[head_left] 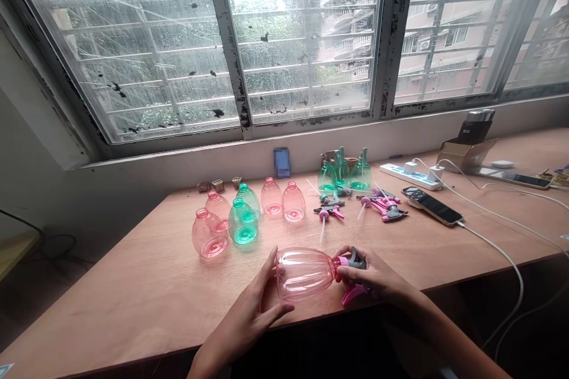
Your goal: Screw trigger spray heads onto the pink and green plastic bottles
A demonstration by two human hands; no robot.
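Note:
A pink see-through spray bottle [304,272] lies on its side over the table's near edge. My left hand [260,305] cups its base, fingers curled round it. My right hand [371,275] is closed on the pink and grey trigger head [355,260] at the bottle's neck. Behind stand several headless pink bottles [208,234] and green bottles [243,222]. Loose pink and grey trigger heads [382,204] lie to the right of them, and green bottles with heads fitted [342,172] stand near the wall.
The wooden table [146,284] runs under a barred window. A phone [431,204] on a white cable, a power strip [411,174], a cardboard box [464,154] and another phone [515,177] lie at the right. A small blue card [281,163] leans against the wall.

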